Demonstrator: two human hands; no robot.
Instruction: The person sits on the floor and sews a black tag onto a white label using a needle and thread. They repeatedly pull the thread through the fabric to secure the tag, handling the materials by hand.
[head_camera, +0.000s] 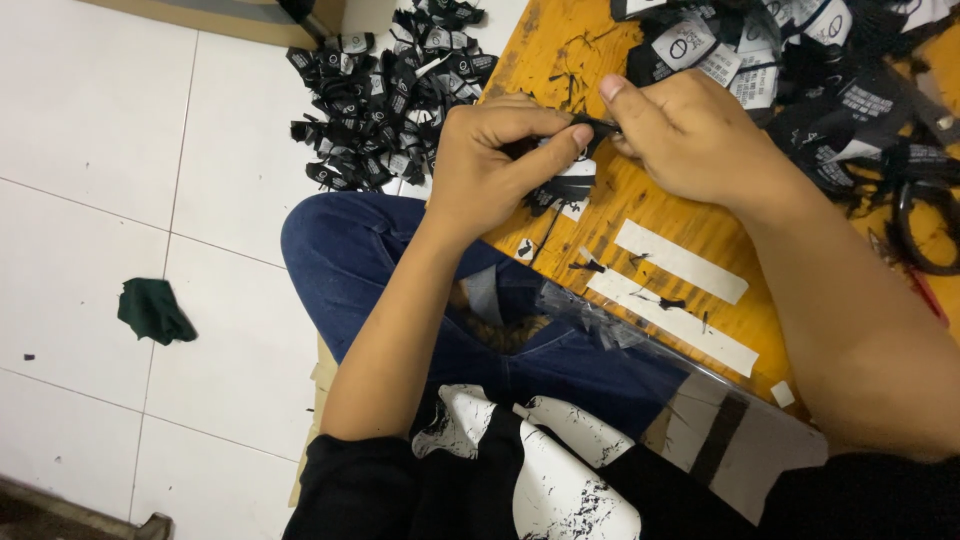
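Hands are held together above the near edge of the orange table (700, 225). A small black label (575, 175) is pinched between thumb and forefinger of the left hand (495, 160); its upper end is gripped by the fingertips of the right hand (690, 135). More black labels are heaped on the white floor (385, 95) and on the table's far side (800, 60).

Both hands, left (490, 165) and right (690, 135), meet with fingertips pinched together.
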